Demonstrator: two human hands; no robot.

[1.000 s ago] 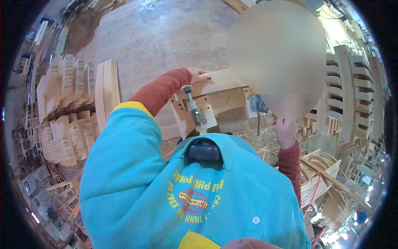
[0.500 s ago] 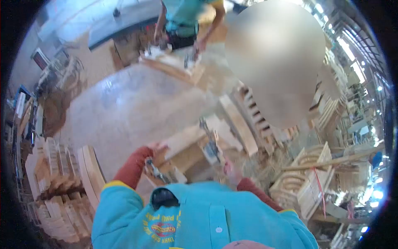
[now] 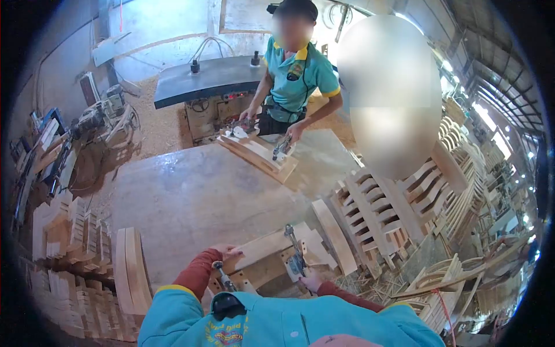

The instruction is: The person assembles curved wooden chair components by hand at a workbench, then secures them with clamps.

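Note:
A wooden jig (image 3: 272,267) carrying metal toggle clamps lies at the near edge of the table, right before my body. My left hand (image 3: 226,251) rests at the left end of a pale wooden piece (image 3: 257,248) on the jig, its fingers apart. Beside that wrist stands the left clamp (image 3: 224,277). My right hand (image 3: 311,280) is closed round the lower end of the right clamp (image 3: 295,254), whose upper part points away from me. Curved wooden pieces flank the jig: one (image 3: 335,237) on the right, a pair (image 3: 132,266) on the left.
Across the table (image 3: 191,185) a co-worker (image 3: 298,81) has both hands at another clamped jig (image 3: 260,153). Stacked wooden parts (image 3: 72,231) stand at the left, and curved slats (image 3: 376,214) at the right. A dark-topped machine (image 3: 214,78) is behind.
The view has tilted up, showing more of the co-worker and the machine. My left hand's fingers look more spread on the wood; my right hand remains at the right clamp.

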